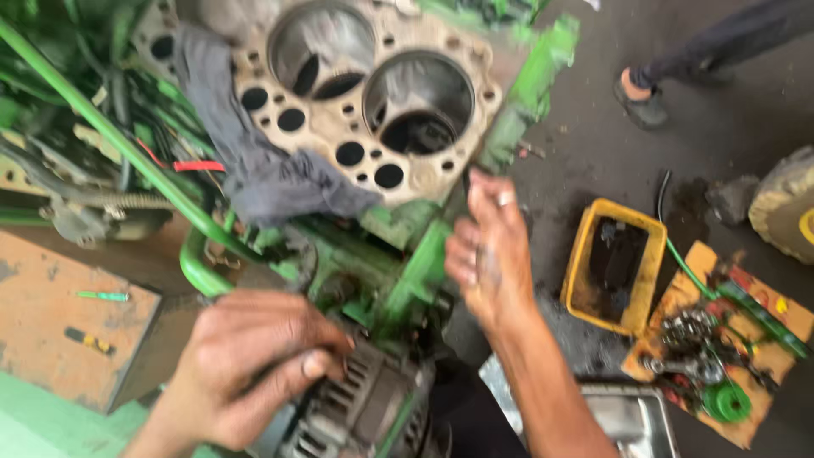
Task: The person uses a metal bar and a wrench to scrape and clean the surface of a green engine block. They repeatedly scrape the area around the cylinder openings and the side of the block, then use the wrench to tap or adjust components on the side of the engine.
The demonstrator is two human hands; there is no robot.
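Gripping the alternator (pixel 356 407), the left hand (pixel 246 373) was closed over its ribbed housing. Just beyond, the right hand (pixel 487 250) hovered half-open, holding nothing. Greasy fingers could slip, dropping it from the green engine block (pixel 398 271) ahead.

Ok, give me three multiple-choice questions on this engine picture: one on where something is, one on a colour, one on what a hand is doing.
1. Where does the grey rag lie?
A. over the left of the engine block
B. in the yellow tray
C. on the floor

2. What colour is the bent tube on the left?
A. red
B. green
C. blue

3. What is the left hand doing?
A. hanging free
B. gripping the alternator
C. holding the rag

Answers: 1 A, the rag drapes over the block's left edge. 2 B, the tube is bright green. 3 B, its fingers wrap the ribbed alternator, while the right hand is raised beside the block.
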